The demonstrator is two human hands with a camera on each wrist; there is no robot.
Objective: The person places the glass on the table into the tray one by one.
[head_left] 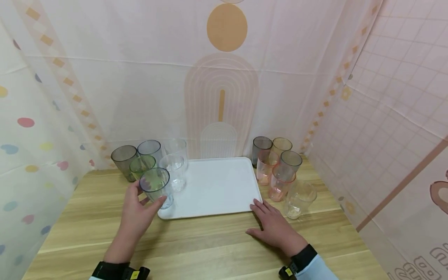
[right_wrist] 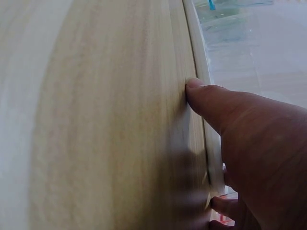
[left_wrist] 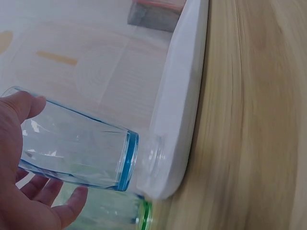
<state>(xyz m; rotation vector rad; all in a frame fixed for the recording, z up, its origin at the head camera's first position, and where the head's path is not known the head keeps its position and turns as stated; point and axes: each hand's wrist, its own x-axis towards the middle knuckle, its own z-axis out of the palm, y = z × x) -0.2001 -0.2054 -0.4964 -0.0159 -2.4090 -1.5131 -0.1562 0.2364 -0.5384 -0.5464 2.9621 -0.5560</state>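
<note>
My left hand [head_left: 138, 212] grips a blue-tinted drinking glass [head_left: 157, 188] near its rim, thumb on one side and fingers on the other. The glass is upright over the front left corner of a white tray [head_left: 217, 186]. In the left wrist view, the glass's thick blue base [left_wrist: 127, 160] is close to the tray's edge. A green glass [head_left: 141, 166] is just behind the held one. My right hand [head_left: 274, 227] lies with fingers spread at the tray's front right corner, holding nothing. Its thumb [right_wrist: 211, 98] extends along the tray's front edge in the right wrist view.
A clear glass [head_left: 174, 171] stands on the tray's left side, another clear one [head_left: 176, 144] behind it. Left of them are a dark grey glass [head_left: 123, 161] and a bluish one [head_left: 149, 147]. Several tinted glasses, including a pink one [head_left: 280, 186], and a clear one [head_left: 299, 200] line the right side.
</note>
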